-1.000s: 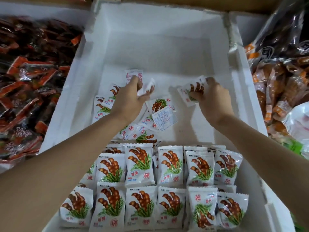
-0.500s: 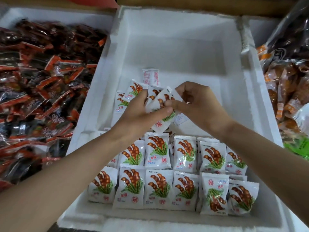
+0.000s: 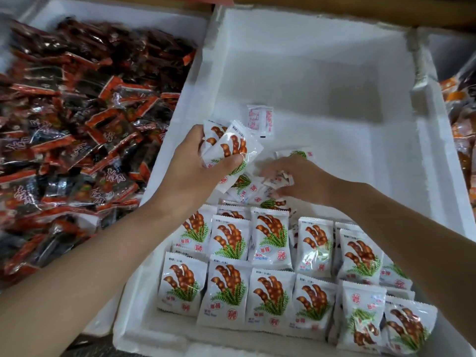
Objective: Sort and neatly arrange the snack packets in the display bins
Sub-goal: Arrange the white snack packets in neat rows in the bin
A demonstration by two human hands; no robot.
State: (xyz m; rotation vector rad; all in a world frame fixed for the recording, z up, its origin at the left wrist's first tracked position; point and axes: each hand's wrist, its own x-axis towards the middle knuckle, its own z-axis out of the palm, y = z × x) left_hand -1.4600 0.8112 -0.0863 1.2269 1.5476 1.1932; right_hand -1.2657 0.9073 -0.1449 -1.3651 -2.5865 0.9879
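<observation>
Well, there is only the head view to go by, looking down over both forearms into a white foam bin (image 3: 309, 73). The left hand (image 3: 195, 173) is raised above the middle of the bin with its fingers (image 3: 199, 136) and thumb clamped on a small bunch of white snack packets (image 3: 231, 148). At least two are in the grip, fanned one over the other, their brown pod and green leaf print facing up.

The right hand (image 3: 296, 181) is lower, just beside the left, palm down on a loose heap of packets (image 3: 247, 189) on the bin floor. Its fingers are smeared by motion, so I cannot tell whether they pinch a packet or merely rest on the heap.

Beyond the hands, one packet (image 3: 260, 121) lies apart with its printed back showing. The far half of the bin floor is bare foam.

Nearer the person, the sorted packets (image 3: 270, 292) lean in two overlapping rows across the near end of the bin, faces up. Most have the pods pointing the same way, though one (image 3: 360, 323) near the right end of the front row is turned the other way up.

To the left, a second foam bin (image 3: 116, 14) is heaped with dark red wrappers (image 3: 77, 112) in no order. At the right edge, orange packs (image 3: 463, 140) show past the bin wall.
</observation>
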